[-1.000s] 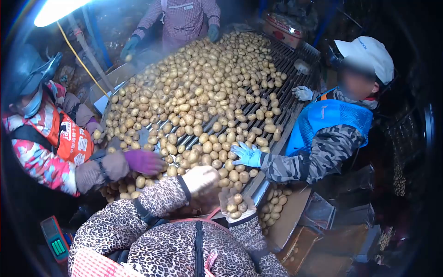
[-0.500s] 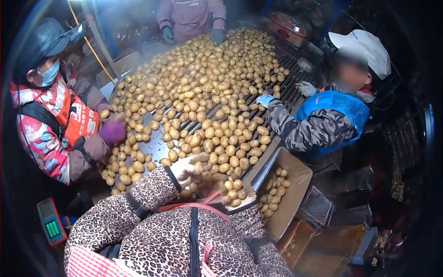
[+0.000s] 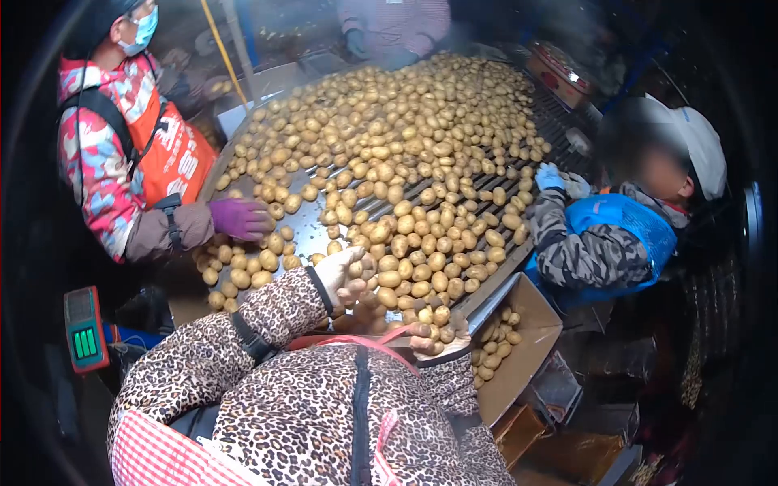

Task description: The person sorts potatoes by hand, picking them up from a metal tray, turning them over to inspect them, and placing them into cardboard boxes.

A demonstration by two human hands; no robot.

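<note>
Many yellow potatoes (image 3: 421, 267) lie on a slatted metal table (image 3: 308, 231). My left hand (image 3: 340, 271), in a pale glove with bare fingertips, is at the near edge of the pile, its fingers curled around a potato. Closer to the cardboard box, my right hand (image 3: 438, 344) is cupped palm up with several potatoes (image 3: 442, 316) against its fingers. My sleeves partly cover the near edge of the table.
An open cardboard box (image 3: 531, 332) with potatoes stands to the right of my right hand. A person in an orange apron (image 3: 174, 154) works at left, one in a blue vest (image 3: 620, 231) at right, another across the table. A scale display (image 3: 85, 328) is at lower left.
The view has shifted, so the scene sits further right. The purple-gloved hand at left is now low over potatoes. The blue-gloved hand at right has drawn back toward its other hand.
</note>
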